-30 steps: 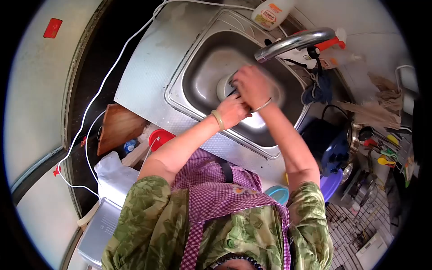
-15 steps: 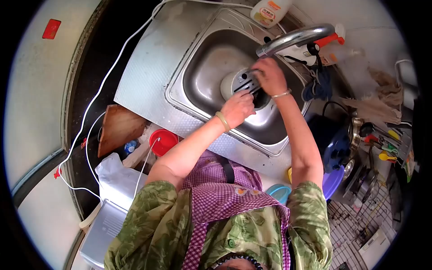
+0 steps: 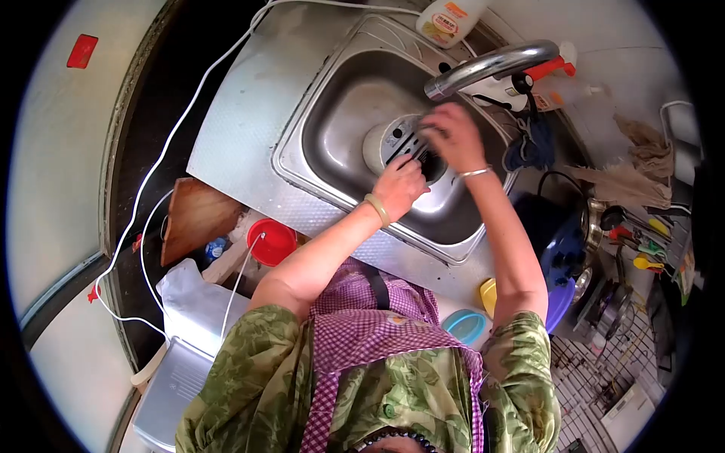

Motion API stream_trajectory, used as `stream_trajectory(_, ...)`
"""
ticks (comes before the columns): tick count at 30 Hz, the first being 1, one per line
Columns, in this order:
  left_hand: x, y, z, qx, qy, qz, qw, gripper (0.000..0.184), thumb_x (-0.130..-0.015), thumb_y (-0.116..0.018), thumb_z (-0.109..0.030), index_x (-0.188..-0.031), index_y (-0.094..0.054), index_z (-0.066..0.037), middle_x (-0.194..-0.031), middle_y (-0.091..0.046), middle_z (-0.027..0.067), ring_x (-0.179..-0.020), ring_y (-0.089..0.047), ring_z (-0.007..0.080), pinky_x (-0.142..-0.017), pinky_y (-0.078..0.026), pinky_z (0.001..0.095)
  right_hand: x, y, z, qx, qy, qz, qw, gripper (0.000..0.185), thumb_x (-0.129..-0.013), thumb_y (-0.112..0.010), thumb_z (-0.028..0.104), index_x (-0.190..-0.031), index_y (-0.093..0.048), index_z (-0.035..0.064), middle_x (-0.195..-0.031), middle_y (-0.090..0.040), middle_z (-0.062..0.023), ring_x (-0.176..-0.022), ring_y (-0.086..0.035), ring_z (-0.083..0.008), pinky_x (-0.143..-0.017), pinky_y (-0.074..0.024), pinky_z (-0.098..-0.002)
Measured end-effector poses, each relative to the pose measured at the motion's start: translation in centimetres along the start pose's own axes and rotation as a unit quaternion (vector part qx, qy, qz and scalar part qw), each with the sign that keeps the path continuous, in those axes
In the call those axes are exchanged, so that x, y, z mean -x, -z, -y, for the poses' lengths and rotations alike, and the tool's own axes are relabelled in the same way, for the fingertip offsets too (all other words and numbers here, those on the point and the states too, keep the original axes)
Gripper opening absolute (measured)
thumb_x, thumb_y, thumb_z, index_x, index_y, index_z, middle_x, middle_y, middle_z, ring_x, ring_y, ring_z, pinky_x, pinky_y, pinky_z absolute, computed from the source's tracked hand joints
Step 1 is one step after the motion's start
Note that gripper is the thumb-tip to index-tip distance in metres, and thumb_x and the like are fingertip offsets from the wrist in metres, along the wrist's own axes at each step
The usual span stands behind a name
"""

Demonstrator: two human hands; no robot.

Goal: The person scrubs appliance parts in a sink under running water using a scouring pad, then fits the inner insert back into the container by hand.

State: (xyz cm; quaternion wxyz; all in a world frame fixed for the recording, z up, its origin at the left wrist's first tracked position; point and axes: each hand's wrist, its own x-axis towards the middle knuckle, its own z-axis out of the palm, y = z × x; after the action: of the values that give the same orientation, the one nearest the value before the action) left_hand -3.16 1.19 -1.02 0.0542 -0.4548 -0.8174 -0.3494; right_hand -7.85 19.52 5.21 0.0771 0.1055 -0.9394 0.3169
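Note:
A pale rounded object (image 3: 374,148) with a grey slotted face lies in the steel sink (image 3: 343,98). Closed around the near edge of that slotted face are the fingers of my left hand (image 3: 402,185), with a pale bangle at the wrist. My right hand (image 3: 455,137), with a silver bangle, hovers at the right side of the object, below the faucet spout (image 3: 498,68). Its fingers are curled and smeared by motion, and whether they hold anything cannot be made out.
Bottles, one labelled (image 3: 449,21), stand behind the sink. A red bucket (image 3: 270,243) and a wooden board (image 3: 198,215) are at the lower left. Dark blue pots (image 3: 555,241) and utensils (image 3: 653,241) sit at the right, with a teal lid (image 3: 464,326) below the counter.
Over the last second my right hand has moved to the right, away from my left hand, uncovering the slotted face. Both hands were close together over the object before.

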Motion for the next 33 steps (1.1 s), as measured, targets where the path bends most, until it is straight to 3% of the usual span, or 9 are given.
stream_trajectory(4, 0.0, -0.2, -0.1, -0.062, 0.013, -0.028, 0.998, 0.021, -0.078, -0.073, -0.025, -0.086, -0.071, -0.006, -0.095, -0.066, 0.0117, -0.106, -0.059, 0.0261, -0.105, -0.042, 0.0437, -1.7, -3.3, 4.8, 0.011, 0.123, 0.214, 0.969, 0.014, -0.075, -0.069, 0.012, -0.088, -0.072, 0.0123, -0.095, -0.065, -0.0051, -0.100, -0.061, -0.0274, -0.087, -0.0512, -0.0395)
stream_trajectory(7, -0.2, 0.8, 0.3, 0.020, -0.008, 0.088, 0.996, 0.024, -0.076, -0.073, -0.024, -0.092, -0.073, -0.005, -0.101, -0.068, 0.0128, -0.110, -0.059, 0.0269, -0.106, -0.041, 0.0443, -2.1, -0.6, 0.1, 0.026, 0.033, 0.103, 0.994, 0.011, -0.076, -0.069, 0.010, -0.087, -0.072, 0.0127, -0.097, -0.065, -0.0054, -0.099, -0.060, -0.0286, -0.086, -0.0515, -0.0400)
stream_trajectory(11, -0.7, -0.8, -0.8, -0.147, 0.024, -0.050, 0.988, 0.016, -0.080, -0.070, -0.025, -0.088, -0.073, -0.011, -0.096, -0.068, 0.0049, -0.104, -0.057, 0.0214, -0.101, -0.042, 0.0382, -0.3, -2.6, 4.3, -0.047, 0.090, 0.102, 0.990, 0.012, -0.076, -0.069, 0.010, -0.087, -0.071, 0.0126, -0.097, -0.064, -0.0051, -0.100, -0.060, -0.0290, -0.089, -0.0513, -0.0403)
stream_trajectory(14, -0.6, 0.8, -0.9, -0.012, 0.003, -0.035, 0.999, 0.015, -0.082, -0.069, -0.026, -0.087, -0.073, -0.013, -0.093, -0.068, 0.0040, -0.104, -0.057, 0.0210, -0.103, -0.041, 0.0385, -0.9, -2.4, 4.0, 0.139, 0.107, 0.176, 0.969, 0.014, -0.074, -0.069, 0.010, -0.088, -0.072, 0.0125, -0.097, -0.064, -0.0049, -0.099, -0.060, -0.0293, -0.088, -0.0511, -0.0415)
stream_trajectory(18, -0.3, 0.0, -1.0, -0.037, 0.032, 0.037, 0.998, 0.017, -0.082, -0.069, -0.027, -0.080, -0.071, -0.011, -0.083, -0.065, 0.0031, -0.102, -0.056, 0.0202, -0.103, -0.041, 0.0388, -1.5, 1.1, -1.1, 0.104, -0.019, -0.020, 0.994, 0.016, -0.076, -0.071, 0.007, -0.091, -0.071, 0.0105, -0.098, -0.062, -0.0079, -0.096, -0.059, -0.0312, -0.085, -0.0507, -0.0417)
stream_trajectory(22, -0.6, -0.9, -1.3, -0.063, 0.041, -0.010, 0.997, 0.019, -0.083, -0.069, -0.029, -0.078, -0.070, -0.010, -0.083, -0.064, 0.0026, -0.102, -0.056, 0.0201, -0.105, -0.040, 0.0391, -0.6, -1.2, 1.9, 0.045, 0.058, 0.081, 0.994, 0.015, -0.078, -0.072, 0.010, -0.092, -0.070, 0.0112, -0.097, -0.061, -0.0092, -0.099, -0.059, -0.0314, -0.086, -0.0507, -0.0414)
stream_trajectory(24, -0.3, -0.6, -1.0, -0.042, 0.045, 0.014, 0.998, 0.016, -0.080, -0.071, -0.025, -0.082, -0.069, -0.009, -0.089, -0.064, 0.0044, -0.102, -0.057, 0.0215, -0.105, -0.041, 0.0421, 0.0, -1.5, -0.7, 0.091, 0.045, -0.031, 0.994, 0.015, -0.078, -0.073, 0.010, -0.092, -0.070, 0.0101, -0.096, -0.061, -0.0104, -0.098, -0.060, -0.0316, -0.085, -0.0511, -0.0408)
stream_trajectory(26, -0.2, -0.4, -1.3, -0.058, 0.048, 0.024, 0.997, 0.017, -0.081, -0.071, -0.026, -0.083, -0.069, -0.009, -0.089, -0.064, 0.0044, -0.101, -0.057, 0.0215, -0.106, -0.040, 0.0426, 0.8, -0.9, -3.7, 0.079, -0.160, -0.077, 0.981, 0.015, -0.078, -0.073, 0.009, -0.093, -0.070, 0.0071, -0.095, -0.061, -0.0115, -0.096, -0.060, -0.0328, -0.085, -0.0513, -0.0409)
stream_trajectory(33, 0.0, -0.7, -1.3, -0.047, 0.045, 0.005, 0.998, 0.018, -0.080, -0.073, -0.027, -0.078, -0.067, -0.009, -0.085, -0.063, 0.0057, -0.100, -0.057, 0.0215, -0.104, -0.040, 0.0420, 0.7, -1.0, -0.1, 0.019, -0.018, -0.028, 0.999, 0.018, -0.078, -0.075, 0.008, -0.095, -0.069, 0.0057, -0.098, -0.062, -0.0123, -0.098, -0.060, -0.0342, -0.085, -0.0499, -0.0423)
